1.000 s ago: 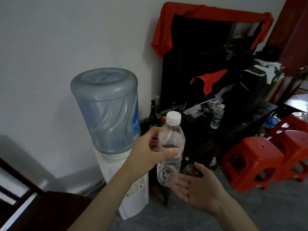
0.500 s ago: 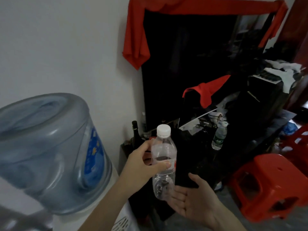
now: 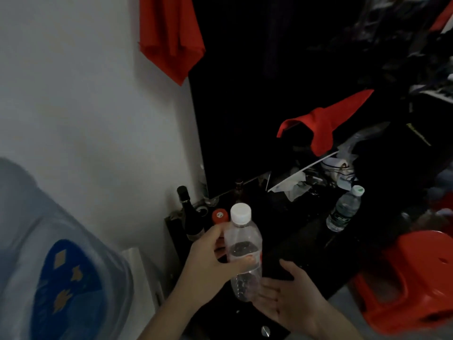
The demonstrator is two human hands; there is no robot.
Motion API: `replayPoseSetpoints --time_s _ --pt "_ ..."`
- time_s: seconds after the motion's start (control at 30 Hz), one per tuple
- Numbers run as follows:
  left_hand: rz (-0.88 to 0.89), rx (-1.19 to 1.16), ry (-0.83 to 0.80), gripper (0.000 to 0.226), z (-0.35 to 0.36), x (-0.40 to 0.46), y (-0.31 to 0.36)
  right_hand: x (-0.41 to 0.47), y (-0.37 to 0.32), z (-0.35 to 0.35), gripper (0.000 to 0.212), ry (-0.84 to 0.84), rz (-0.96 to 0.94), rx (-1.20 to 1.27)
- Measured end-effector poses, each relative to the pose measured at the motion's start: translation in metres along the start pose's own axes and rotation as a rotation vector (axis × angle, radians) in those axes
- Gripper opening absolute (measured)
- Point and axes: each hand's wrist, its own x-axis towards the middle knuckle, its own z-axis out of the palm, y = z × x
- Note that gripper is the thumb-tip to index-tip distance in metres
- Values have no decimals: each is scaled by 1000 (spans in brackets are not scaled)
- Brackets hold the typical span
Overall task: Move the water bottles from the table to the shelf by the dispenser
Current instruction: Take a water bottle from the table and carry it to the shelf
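A clear water bottle (image 3: 243, 251) with a white cap is gripped around its middle by the left hand (image 3: 210, 263), thumb across the front and fingers curled behind it. The bottle is held upright, slightly tilted, in the air in front of the near left corner of a dark shelf (image 3: 308, 239). The right hand (image 3: 289, 298) is held palm up just beside and below the bottle's base, its fingers spread and relaxed; whether the base touches the fingertips cannot be told. A little water is seen in the lower half of the held bottle.

A second water bottle (image 3: 344, 209), with a green label and pale cap, is stood on the shelf toward its right side, well apart from the held one. At the shelf's left rear corner, against the white wall, a dark glass bottle (image 3: 190, 214) is stood, with a red-capped container (image 3: 220, 216) just beside it. The blue jug of the dispenser (image 3: 56, 261) is seen at the lower left. A red stool (image 3: 414, 278) is placed on the floor at the right. Red cloth (image 3: 171, 35) is draped over a black panel behind the shelf.
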Motion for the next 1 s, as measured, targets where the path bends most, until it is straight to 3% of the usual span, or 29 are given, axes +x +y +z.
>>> replayPoseSetpoints --time_s 0.37,0.7,0.83,1.0 --pt "-59 36 -99 61 20 100 -90 113 -55 -27 71 210 -27 149" --pt "-50 139 -94 58 71 141 -144 181 -72 -59 75 230 -152 169" --pt "-67 165 -65 59 85 151 -159 194 -74 -64 62 232 -180 221" --pt "-70 217 -78 61 100 158 -176 207 -74 -80 48 315 -196 58"
